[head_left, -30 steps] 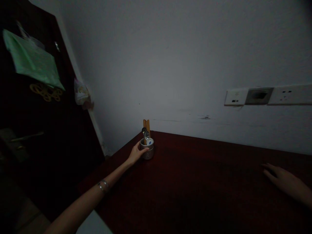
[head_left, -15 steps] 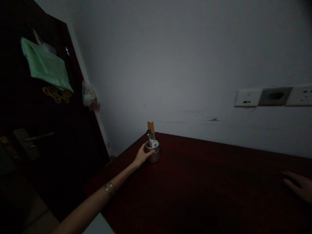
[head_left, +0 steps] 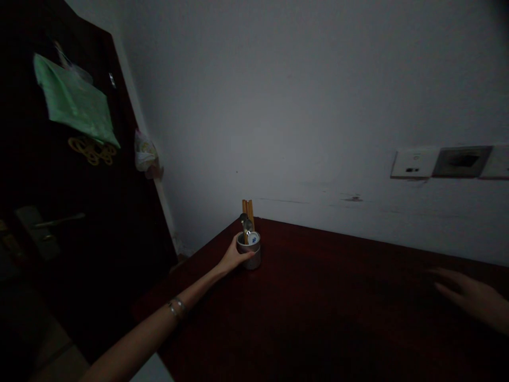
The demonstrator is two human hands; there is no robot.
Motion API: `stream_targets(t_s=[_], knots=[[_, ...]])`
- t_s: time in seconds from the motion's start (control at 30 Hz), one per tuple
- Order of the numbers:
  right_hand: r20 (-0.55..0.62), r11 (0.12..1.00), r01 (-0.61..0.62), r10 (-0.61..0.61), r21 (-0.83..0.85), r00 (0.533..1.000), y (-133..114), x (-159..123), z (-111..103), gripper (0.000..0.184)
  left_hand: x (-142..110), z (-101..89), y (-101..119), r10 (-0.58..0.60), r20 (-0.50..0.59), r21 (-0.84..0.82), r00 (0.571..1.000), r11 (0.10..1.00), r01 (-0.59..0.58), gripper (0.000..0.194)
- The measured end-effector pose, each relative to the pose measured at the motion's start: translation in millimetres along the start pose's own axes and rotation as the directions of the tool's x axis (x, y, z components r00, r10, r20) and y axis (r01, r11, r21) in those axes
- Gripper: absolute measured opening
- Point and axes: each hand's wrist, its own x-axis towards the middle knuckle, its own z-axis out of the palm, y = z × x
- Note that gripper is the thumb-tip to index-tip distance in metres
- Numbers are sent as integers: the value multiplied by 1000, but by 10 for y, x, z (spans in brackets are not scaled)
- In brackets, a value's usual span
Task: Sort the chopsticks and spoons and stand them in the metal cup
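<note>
A grey cylindrical utensil holder (head_left: 253, 259) stands upright at the far left corner of the dark red table (head_left: 318, 297). Wooden chopsticks (head_left: 250, 209), metal spoons (head_left: 248, 226) and a white spoon with a blue mark (head_left: 254, 239) stick up from it. Wrapped round the holder's left and near side is my left hand (head_left: 234, 258), thumb across the front; its other fingers are mostly hidden behind. My right hand (head_left: 469, 294) is over the table's right side, fingers stretched out, holding nothing. Whether it touches the tabletop is too dark to tell.
A pale wall with sockets (head_left: 412, 163) rises behind the table. To the left is a dark door with a handle (head_left: 51, 220) and a hanging green cloth bag (head_left: 75, 101). A plastic bag (head_left: 145, 154) hangs by the door frame.
The whole view has shifted left, so the holder and my left hand appear farther right. My left hand keeps its grip on the holder. My right hand has moved left over the last half second.
</note>
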Motion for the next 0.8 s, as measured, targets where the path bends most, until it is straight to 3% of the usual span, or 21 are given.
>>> stream_targets(t_s=[0.1, 0.33, 0.47, 0.57, 0.67, 0.8], knots=[[169, 992, 53, -72, 115, 983, -745, 153, 48, 38, -17, 11, -11, 0, 4, -23, 1000, 1000, 0, 75], [238, 901, 166, -277, 400, 931, -2382, 476, 191, 38, -42, 15, -88, -15, 1, -48, 1000, 999, 15, 79], [216, 769, 149, -351, 622, 911, -3176, 705, 307, 32, -56, 35, -137, -66, 0, -60, 998, 996, 66, 79], [238, 624, 22, -330, 781, 914, -3615, 919, 512, 32, -76, 59, -149, -59, -20, -58, 998, 997, 58, 78], [282, 495, -108, -290, 862, 914, -3901, 1124, 785, 31, -95, 81, -150, -43, -51, -46, 998, 998, 41, 79], [351, 414, -242, -210, 878, 913, -4129, 1272, 1134, 31, -102, 94, -156, -26, -48, -41, 999, 999, 24, 80]])
